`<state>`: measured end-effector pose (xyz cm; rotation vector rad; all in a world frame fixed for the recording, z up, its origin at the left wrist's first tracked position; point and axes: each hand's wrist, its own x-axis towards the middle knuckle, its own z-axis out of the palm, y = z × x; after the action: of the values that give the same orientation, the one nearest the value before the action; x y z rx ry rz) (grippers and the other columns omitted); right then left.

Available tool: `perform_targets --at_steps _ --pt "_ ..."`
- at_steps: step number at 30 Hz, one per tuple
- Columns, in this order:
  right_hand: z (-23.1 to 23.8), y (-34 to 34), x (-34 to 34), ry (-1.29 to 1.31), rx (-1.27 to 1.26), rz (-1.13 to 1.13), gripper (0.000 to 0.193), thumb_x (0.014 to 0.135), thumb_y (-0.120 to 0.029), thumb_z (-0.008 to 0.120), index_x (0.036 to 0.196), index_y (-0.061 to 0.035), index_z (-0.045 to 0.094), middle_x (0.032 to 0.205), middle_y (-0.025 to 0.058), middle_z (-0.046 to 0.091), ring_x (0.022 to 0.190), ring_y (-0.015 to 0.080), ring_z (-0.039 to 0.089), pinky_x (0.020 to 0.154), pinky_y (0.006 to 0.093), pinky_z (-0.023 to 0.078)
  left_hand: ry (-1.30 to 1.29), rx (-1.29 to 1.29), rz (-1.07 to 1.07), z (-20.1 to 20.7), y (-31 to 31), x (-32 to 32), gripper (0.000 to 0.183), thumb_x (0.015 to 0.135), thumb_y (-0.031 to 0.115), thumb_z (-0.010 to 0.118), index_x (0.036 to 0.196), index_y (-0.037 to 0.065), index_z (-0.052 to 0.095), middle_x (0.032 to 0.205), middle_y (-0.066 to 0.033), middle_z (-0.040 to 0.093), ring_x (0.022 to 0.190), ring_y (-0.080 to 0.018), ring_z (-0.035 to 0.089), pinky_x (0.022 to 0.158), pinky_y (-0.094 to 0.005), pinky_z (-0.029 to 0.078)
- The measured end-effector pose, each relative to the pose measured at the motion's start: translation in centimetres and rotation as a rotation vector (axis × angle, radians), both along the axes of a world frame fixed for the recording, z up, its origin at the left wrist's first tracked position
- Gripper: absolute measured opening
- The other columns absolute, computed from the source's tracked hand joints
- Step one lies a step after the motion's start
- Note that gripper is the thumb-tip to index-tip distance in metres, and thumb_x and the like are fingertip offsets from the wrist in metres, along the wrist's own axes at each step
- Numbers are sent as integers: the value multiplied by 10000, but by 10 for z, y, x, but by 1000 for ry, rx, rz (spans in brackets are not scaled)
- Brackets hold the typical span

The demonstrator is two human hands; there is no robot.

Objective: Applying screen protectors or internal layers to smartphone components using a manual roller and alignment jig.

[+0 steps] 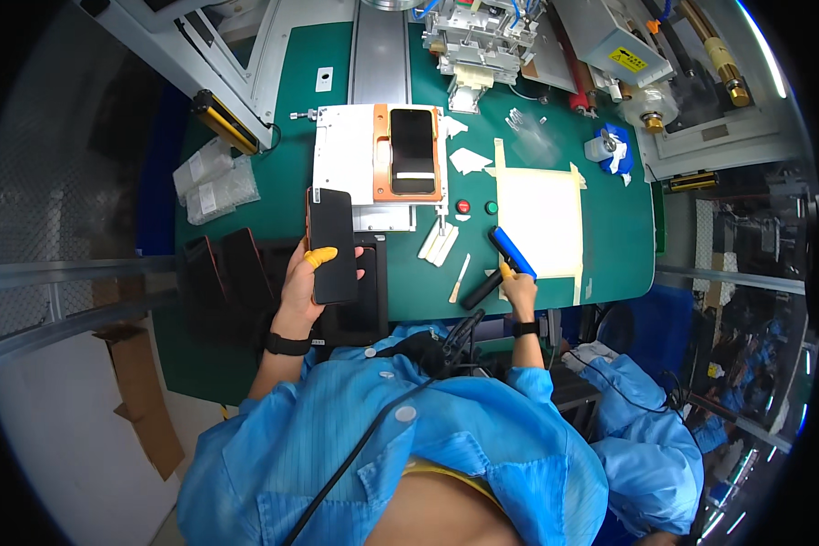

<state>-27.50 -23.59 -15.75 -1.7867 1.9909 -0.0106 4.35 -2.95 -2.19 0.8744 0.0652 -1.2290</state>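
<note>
My left hand [298, 289] is closed around a dark-screened smartphone [333, 223], which has an orange edge. A yellow finger cot covers the thumb lying on the screen. Closed on a hand roller [511, 251] with a blue cylinder and black handle is my right hand [520, 289], also wearing a yellow finger cot. The roller is beside a cream sheet [541, 211] taped to the green table. Beyond the held phone stands a white fixture plate [344, 146]. Its orange nest [382, 173] holds another black-screened phone [411, 141].
Dark phones [246, 259] lie at the left, near bubble-wrap packs [217, 191]. A red button [463, 207], green button [491, 207], white strips [438, 244] and a small knife-like tool [460, 278] lie mid-table. Metal machinery [478, 45] stands behind. Another person's blue sleeve [642, 437] is at right.
</note>
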Motion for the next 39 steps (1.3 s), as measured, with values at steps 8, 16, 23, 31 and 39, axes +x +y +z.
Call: perform_targets --at_steps 8,16,23,31,39 --pt "49 -26 81 -981 59 -287 237 865 -183 459 987 21 452 625 68 501 425 140 490 368 257 406 -11 24 45 0 11 -6 408 807 44 451 1203 44 355 1049 -171 493 953 -321 545 682 -470 521" --pt "105 -102 270 -870 229 236 308 816 -259 481 653 3 485 531 60 510 407 124 502 380 265 438 25 42 97 4 28 -11 420 809 38 448 1216 54 349 1059 -179 489 958 -327 544 697 -474 513" --pt "101 -12 204 -520 -68 538 282 843 -223 464 801 56 470 527 132 542 392 214 529 378 312 419 40 84 174 -1 38 -7 403 817 40 433 1212 54 358 1072 -182 488 962 -328 545 707 -468 509" --pt "106 -21 97 -634 54 -30 220 826 -164 472 817 54 442 575 135 536 401 180 523 339 297 411 13 56 82 3 18 -4 374 809 30 433 1177 46 370 1014 -162 503 929 -308 558 673 -439 528" --pt "0 -64 41 -53 -399 183 321 825 -227 481 772 89 488 596 221 570 469 290 584 446 363 479 20 71 19 6 14 -19 408 808 31 451 1204 32 354 1055 -173 494 965 -331 540 696 -466 516"
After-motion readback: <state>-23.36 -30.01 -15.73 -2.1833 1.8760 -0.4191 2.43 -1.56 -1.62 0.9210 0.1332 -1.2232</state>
